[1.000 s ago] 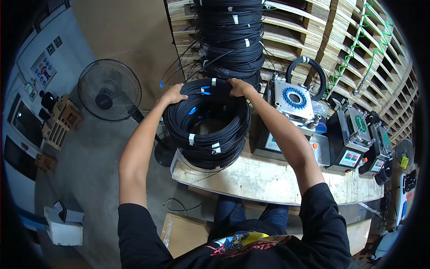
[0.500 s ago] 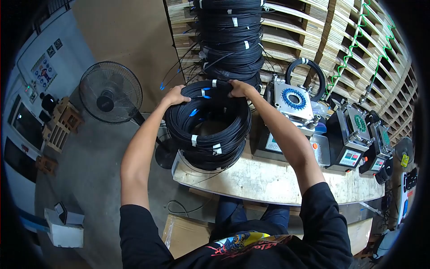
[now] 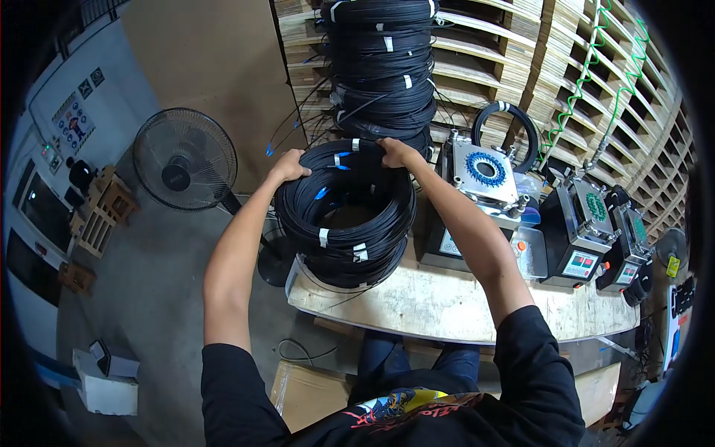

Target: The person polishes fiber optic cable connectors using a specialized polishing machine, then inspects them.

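Note:
A stack of black cable coils [image 3: 346, 238] stands at the left end of the wooden workbench [image 3: 417, 298], with white tape bands and blue connectors on it. My left hand [image 3: 289, 165] grips the upper left rim of the top coil, thumb on the inner side. On the far right part of the same rim is my right hand [image 3: 397, 153], its fingers wrapped round the cable. Part of each hand's fingers is hidden behind the coil.
Behind is a taller pile of black coils [image 3: 383, 74] before wooden pallets [image 3: 477, 45]. Right of the coils stand a machine with a blue ring [image 3: 484, 170] and one with green parts [image 3: 592, 208]. A fan [image 3: 182, 160] stands left.
Both hands and the top coil appear slightly lower in the view, along with the background. Both hands keep their places on the coil's rim.

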A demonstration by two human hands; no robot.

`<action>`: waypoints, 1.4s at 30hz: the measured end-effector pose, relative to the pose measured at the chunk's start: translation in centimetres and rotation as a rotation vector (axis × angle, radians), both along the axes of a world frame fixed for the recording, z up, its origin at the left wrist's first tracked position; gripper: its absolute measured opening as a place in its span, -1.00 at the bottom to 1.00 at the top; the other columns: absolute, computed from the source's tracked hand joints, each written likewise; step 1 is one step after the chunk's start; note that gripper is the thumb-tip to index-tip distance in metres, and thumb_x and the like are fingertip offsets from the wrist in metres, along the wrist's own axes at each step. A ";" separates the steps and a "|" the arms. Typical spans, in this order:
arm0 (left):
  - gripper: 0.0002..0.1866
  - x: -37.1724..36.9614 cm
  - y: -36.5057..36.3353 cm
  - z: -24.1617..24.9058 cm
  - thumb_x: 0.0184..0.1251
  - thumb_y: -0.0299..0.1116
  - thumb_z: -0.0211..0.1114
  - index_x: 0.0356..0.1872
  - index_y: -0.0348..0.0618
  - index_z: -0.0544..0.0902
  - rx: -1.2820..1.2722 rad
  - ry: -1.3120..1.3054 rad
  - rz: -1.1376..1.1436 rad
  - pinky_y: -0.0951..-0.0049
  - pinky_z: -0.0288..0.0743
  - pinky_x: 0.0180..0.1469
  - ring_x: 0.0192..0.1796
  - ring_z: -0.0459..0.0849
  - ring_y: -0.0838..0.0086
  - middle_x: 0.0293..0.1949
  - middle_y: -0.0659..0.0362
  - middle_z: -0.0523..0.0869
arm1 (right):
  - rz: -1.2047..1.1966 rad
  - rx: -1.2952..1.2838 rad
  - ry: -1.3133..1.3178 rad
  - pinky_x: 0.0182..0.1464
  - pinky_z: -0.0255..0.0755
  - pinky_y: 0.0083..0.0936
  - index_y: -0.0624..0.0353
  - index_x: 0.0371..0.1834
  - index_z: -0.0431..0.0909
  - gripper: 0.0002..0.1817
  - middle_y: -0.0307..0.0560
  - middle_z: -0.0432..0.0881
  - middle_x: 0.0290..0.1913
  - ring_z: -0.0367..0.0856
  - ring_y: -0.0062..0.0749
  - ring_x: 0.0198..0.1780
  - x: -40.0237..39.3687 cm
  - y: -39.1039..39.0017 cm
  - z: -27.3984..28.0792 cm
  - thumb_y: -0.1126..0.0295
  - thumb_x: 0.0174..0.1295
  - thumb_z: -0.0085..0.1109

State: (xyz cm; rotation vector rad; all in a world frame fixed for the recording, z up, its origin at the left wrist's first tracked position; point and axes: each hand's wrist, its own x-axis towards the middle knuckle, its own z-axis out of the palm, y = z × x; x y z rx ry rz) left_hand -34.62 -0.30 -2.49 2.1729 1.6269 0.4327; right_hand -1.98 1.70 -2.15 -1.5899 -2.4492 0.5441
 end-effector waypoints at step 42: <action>-0.40 74.0 -22.5 21.1 0.53 -0.23 0.21 0.51 -0.07 0.31 -0.641 0.330 -1.669 0.38 0.57 0.19 0.14 0.65 0.50 0.25 0.15 0.62 | -0.844 0.008 0.633 -0.22 0.66 -0.53 0.14 0.25 0.57 -0.63 -0.09 0.73 -0.17 0.71 -0.53 -0.24 58.0 -56.8 12.7 0.49 0.39 0.11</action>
